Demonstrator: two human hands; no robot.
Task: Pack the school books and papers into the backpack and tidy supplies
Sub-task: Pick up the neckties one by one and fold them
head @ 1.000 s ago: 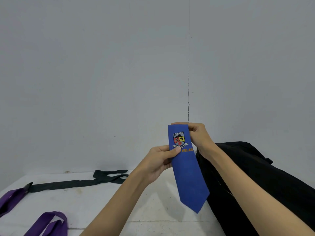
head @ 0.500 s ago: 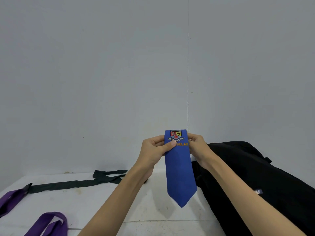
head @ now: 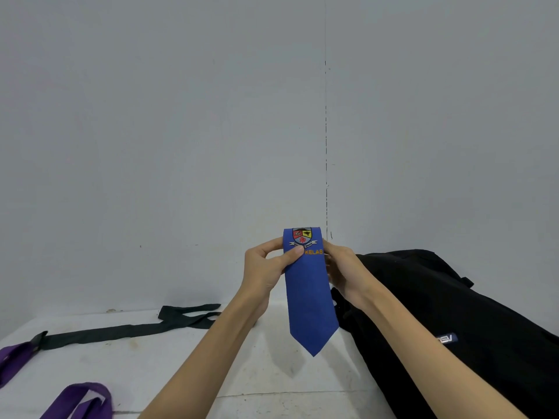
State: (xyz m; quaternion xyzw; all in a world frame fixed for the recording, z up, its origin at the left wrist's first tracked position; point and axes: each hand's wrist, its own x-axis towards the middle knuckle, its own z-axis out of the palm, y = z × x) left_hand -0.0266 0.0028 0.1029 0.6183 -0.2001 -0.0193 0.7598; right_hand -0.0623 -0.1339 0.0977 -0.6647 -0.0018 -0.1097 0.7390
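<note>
I hold a blue school tie (head: 310, 300) upright in the air above the white table (head: 157, 367). It carries a crest and the orange word KELAS near its folded top, and its point hangs down. My left hand (head: 266, 267) pinches the tie's left edge with the thumb on the front. My right hand (head: 341, 267) grips the right edge, its fingers behind the cloth. A black backpack (head: 453, 322) lies on its side at the right, just behind the tie.
A long black tie (head: 127, 329) lies stretched along the table's back left. Two purple ties lie at the left: one at the edge (head: 13, 358), one near the front (head: 81, 400). A grey wall (head: 181, 146) stands close behind the table.
The tie hung tilted a second ago with the right hand at its top. Now it hangs straight and looks shorter, and both hands hold its upper edges level with each other.
</note>
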